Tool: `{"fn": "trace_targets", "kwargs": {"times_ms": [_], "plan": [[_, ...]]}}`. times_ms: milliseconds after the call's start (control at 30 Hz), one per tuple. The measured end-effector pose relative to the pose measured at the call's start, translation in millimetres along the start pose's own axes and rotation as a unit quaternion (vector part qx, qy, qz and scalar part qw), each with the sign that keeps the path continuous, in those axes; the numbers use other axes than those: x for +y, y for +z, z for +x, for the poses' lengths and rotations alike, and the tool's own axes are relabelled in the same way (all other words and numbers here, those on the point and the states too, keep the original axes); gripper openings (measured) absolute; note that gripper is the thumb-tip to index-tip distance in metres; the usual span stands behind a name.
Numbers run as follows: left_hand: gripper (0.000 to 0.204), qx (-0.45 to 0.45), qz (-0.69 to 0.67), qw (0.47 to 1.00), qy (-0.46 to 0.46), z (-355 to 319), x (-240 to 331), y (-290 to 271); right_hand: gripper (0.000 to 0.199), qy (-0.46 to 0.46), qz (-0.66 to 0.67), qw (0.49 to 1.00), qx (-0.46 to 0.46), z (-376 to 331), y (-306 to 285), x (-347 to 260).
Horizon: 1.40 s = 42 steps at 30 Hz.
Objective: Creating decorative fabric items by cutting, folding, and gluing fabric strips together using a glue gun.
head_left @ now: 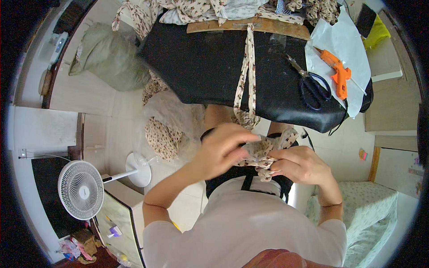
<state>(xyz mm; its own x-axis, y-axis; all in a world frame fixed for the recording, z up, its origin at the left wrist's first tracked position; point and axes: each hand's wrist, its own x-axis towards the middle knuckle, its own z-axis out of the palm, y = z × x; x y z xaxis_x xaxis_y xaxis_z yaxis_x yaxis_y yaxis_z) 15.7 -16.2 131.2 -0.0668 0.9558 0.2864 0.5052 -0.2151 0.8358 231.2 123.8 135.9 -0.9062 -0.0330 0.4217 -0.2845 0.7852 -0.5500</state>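
In front of my lap is a gathered piece of cream fabric (267,145) with a small dark floral print, bunched and twisted. My right hand (301,165) pinches its lower right part between thumb and bent fingers. My left hand (225,149) is at the cloth's left side, thumb and forefinger pointing toward it. Motion smears those fingers, so whether they grip the cloth is unclear. Beyond the hands, a long loop of matching floral strip (245,76) hangs over the black table cover (196,67) toward my knees.
A wooden strip (201,27) crosses the table below piled floral cloth (187,11). Scissors (308,85) and an orange glue gun (338,73) lie at the right, by a white sheet (319,40). On the left are a bag of floral pieces (165,138), a sack (111,58) and a fan (81,190).
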Motion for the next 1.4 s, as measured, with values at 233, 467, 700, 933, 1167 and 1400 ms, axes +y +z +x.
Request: {"fn": "trace_targets", "kwargs": {"times_ms": [233,467,700,933,1167,1400], "plan": [[0.022,-0.139,-0.170,0.969,-0.116,-10.7,-13.7,36.8,0.021,0.036,0.045,0.998,0.009,-8.8,6.1,5.2],[0.018,-0.195,-0.322,0.907,-0.190,-4.2,-25.9,33.9,0.018,0.113,0.088,0.989,0.046,-21.1,23.1,8.4],[0.017,-0.130,0.054,0.985,-0.101,3.1,-30.4,35.2,0.013,0.307,0.162,0.920,0.184,-28.9,33.3,-11.5],[0.013,-0.082,-0.105,0.984,-0.122,1.7,-36.7,48.9,0.016,0.383,0.203,0.883,0.181,-18.5,57.7,-10.6],[0.018,-0.090,-0.170,0.966,-0.172,0.1,-43.1,50.3,0.015,0.356,0.120,0.908,0.186,-13.4,57.6,-2.3],[0.026,-0.055,-0.087,0.989,-0.108,2.0,-30.1,49.4,0.015,0.341,0.077,0.918,0.187,-9.0,60.8,-0.5]]}}
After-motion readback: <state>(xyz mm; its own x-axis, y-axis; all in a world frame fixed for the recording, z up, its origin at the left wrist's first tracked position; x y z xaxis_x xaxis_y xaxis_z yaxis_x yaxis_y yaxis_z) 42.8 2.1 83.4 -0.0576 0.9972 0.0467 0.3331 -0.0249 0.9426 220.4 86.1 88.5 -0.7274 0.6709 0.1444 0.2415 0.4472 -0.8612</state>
